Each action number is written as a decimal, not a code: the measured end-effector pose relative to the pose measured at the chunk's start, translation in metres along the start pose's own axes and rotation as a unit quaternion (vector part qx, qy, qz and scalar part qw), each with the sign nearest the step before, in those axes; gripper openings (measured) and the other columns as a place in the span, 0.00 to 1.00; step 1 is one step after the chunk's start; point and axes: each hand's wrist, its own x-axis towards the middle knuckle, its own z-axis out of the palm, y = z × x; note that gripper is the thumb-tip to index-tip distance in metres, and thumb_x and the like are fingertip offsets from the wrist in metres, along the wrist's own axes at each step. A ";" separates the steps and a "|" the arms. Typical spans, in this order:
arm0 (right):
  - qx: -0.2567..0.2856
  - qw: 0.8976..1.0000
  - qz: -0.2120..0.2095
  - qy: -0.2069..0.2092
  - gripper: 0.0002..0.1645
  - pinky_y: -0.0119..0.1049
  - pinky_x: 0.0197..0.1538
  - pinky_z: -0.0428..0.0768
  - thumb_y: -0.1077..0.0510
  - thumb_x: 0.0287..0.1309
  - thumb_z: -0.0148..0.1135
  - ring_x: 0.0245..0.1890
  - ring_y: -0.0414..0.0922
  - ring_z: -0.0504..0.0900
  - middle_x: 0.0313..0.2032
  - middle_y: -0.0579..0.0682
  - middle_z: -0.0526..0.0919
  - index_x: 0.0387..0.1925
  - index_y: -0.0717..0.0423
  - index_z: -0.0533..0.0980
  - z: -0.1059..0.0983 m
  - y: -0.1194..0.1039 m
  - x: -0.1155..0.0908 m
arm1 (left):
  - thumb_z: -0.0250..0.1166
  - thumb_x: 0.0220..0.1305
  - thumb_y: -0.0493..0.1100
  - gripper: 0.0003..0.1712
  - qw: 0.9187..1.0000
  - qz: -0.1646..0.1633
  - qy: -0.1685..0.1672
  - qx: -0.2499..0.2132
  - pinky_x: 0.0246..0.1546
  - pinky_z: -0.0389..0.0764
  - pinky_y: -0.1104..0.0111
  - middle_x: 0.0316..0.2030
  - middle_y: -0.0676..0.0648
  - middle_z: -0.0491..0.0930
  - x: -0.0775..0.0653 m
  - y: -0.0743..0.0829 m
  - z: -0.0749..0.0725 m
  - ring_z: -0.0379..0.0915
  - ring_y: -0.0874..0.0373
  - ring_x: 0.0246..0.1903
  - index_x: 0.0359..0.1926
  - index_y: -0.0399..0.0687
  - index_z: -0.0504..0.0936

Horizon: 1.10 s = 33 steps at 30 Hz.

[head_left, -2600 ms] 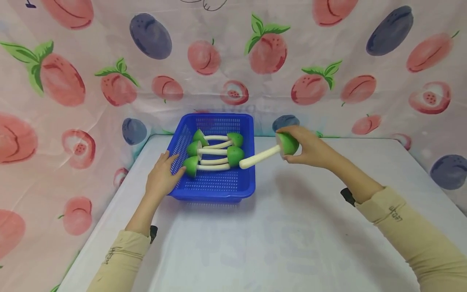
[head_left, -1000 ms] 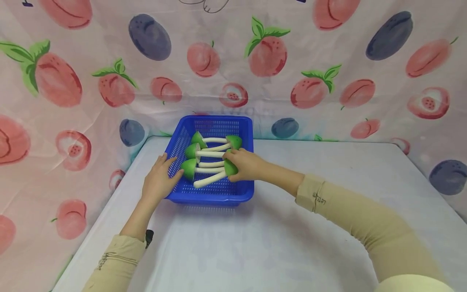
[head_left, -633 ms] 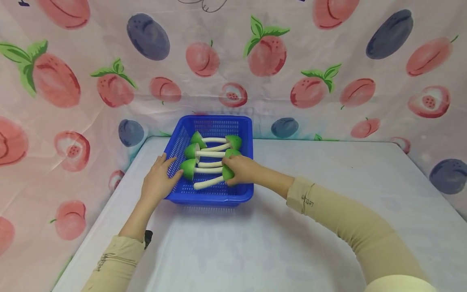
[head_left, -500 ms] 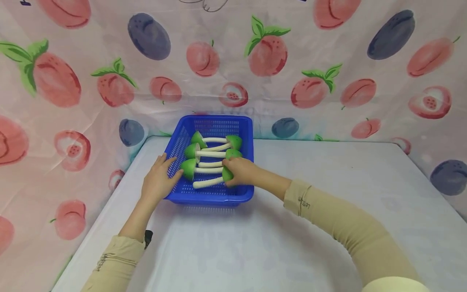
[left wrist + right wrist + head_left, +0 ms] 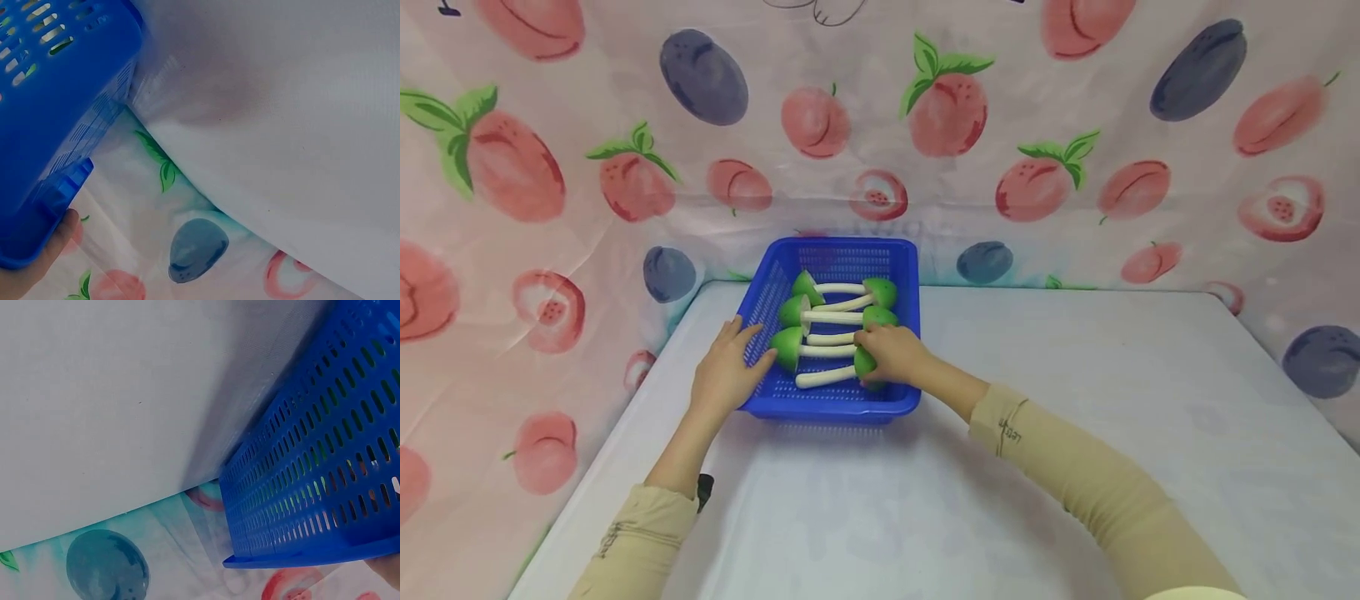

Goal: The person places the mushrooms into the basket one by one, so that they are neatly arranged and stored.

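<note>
A blue perforated plastic basket (image 5: 831, 407) stands on the table, with several toy mushrooms (image 5: 787, 348) lying in it, green-capped and cream-stemmed. My left hand (image 5: 722, 371) holds the basket's left rim, its thumb over the inner side; in the left wrist view a finger (image 5: 62, 234) lies along the rim. Inside the front right part, my right hand (image 5: 897, 354) grips the green cap of the nearest mushroom (image 5: 826, 377), whose stem points left. The fingers partly hide that cap. In the right wrist view the basket's slotted wall (image 5: 300, 487) hides most of the right hand.
A white-covered table (image 5: 1060, 400) extends in front of the basket and to its right. Behind and to the left hangs a pink fruit-print cloth (image 5: 880, 100), close to the basket's back side.
My right hand has carried the mushroom left from above the table into the basket's front, then lowered it beside the others, its stem turning more level. The left hand stays on the rim.
</note>
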 end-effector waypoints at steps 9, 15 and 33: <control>0.000 1.000 0.008 -0.027 0.36 0.41 0.40 0.77 0.42 0.36 0.69 0.40 0.45 0.77 0.44 0.49 0.75 0.50 0.49 0.72 0.002 -0.004 -0.001 | 0.53 0.59 0.53 0.31 1.000 -0.009 0.000 0.005 0.57 0.55 0.42 0.64 0.33 0.52 -0.006 -0.001 0.004 0.45 0.38 0.64 0.59 0.42 0.65; 0.010 1.000 -0.001 -0.017 0.33 0.41 0.39 0.77 0.44 0.38 0.68 0.38 0.44 0.77 0.43 0.49 0.76 0.50 0.49 0.72 0.001 -0.007 0.003 | 0.53 0.59 0.53 0.30 1.000 -0.012 0.003 0.014 0.55 0.56 0.40 0.64 0.32 0.52 -0.007 -0.003 0.000 0.45 0.38 0.64 0.59 0.41 0.66; 0.047 0.999 0.003 0.015 0.27 0.39 0.39 0.78 0.46 0.42 0.66 0.41 0.43 0.77 0.44 0.46 0.78 0.46 0.49 0.74 0.000 0.002 0.003 | 0.53 0.59 0.53 0.31 1.000 -0.001 0.001 0.013 0.56 0.56 0.42 0.64 0.33 0.52 0.004 -0.002 0.001 0.43 0.39 0.65 0.59 0.43 0.65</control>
